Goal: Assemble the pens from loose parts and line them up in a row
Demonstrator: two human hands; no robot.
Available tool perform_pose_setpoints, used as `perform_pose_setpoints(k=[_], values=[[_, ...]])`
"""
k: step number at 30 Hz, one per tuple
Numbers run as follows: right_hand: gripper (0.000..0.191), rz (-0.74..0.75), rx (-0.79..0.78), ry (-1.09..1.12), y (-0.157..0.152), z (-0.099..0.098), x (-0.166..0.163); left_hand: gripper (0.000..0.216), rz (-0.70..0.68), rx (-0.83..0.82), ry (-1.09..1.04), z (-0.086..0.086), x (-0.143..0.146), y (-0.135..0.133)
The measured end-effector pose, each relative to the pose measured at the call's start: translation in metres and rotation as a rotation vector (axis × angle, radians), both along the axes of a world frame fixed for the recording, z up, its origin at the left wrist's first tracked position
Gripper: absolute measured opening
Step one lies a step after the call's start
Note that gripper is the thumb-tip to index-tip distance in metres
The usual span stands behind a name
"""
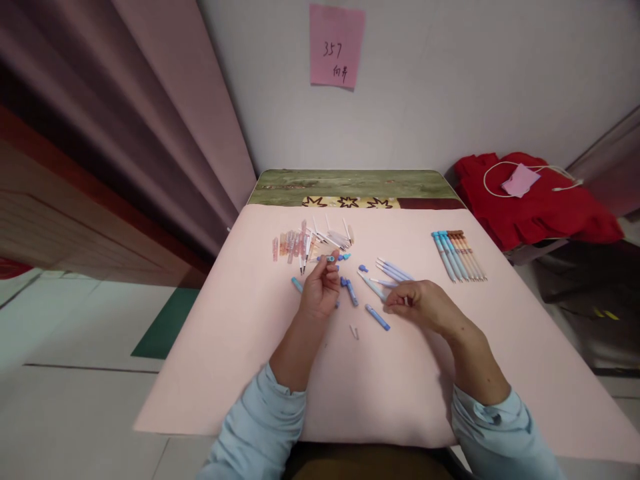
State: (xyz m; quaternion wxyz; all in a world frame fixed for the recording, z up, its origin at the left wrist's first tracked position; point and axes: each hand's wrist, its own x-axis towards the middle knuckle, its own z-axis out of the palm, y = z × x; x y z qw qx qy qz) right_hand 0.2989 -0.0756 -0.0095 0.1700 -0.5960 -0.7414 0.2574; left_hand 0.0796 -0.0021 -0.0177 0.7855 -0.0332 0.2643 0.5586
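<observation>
My left hand [320, 287] is raised a little over the pink table cover [240, 347], its fingertips pinched on a small blue pen part [331, 258]. My right hand [417, 303] rests on the cover with its fingers curled around a pale pen barrel [373, 285] that sticks out to the left. Loose blue pen barrels [377, 317] and caps [363, 269] lie between and around both hands. A small white piece [354, 331] lies just below them.
A heap of clear tubes and refills [307, 243] lies at the back left. A neat row of assembled pens [459, 255] sits at the back right. A red cloth [535, 203] with a white cord lies right of the table. A pink note [336, 45] hangs on the wall.
</observation>
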Motion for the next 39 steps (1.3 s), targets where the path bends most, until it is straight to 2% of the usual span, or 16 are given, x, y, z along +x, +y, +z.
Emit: perform_pose_setpoints(k=[6,12,18,22,26,33,37,39], values=[[0.008,0.032,0.005,-0.142,0.002,0.0,-0.003,0.013,-0.013,0.023,0.013,0.0,0.001,-0.002],[0.01,0.033,-0.018,-0.176,-0.002,0.012,-0.018,0.015,-0.03,0.0,0.01,0.0,0.003,-0.003],[0.007,-0.021,0.134,0.166,-0.004,0.015,-0.026,0.017,-0.045,-0.029,-0.03,0.002,0.004,-0.003],[0.008,0.002,0.159,0.354,-0.005,0.01,-0.032,0.018,-0.08,-0.023,-0.06,0.004,0.003,-0.004],[0.008,-0.031,0.116,0.507,-0.005,0.004,-0.038,0.018,-0.108,-0.025,-0.07,0.007,0.003,-0.006],[0.019,-0.243,-0.006,0.718,-0.003,-0.005,-0.044,0.015,-0.125,-0.023,-0.056,0.005,0.005,-0.007],[0.024,-0.279,-0.019,0.783,-0.001,-0.009,-0.047,0.015,-0.15,0.031,0.032,0.004,0.004,-0.007],[0.026,-0.307,-0.029,0.845,-0.001,-0.01,-0.049,0.015,-0.117,0.059,0.046,0.005,0.002,-0.005]])
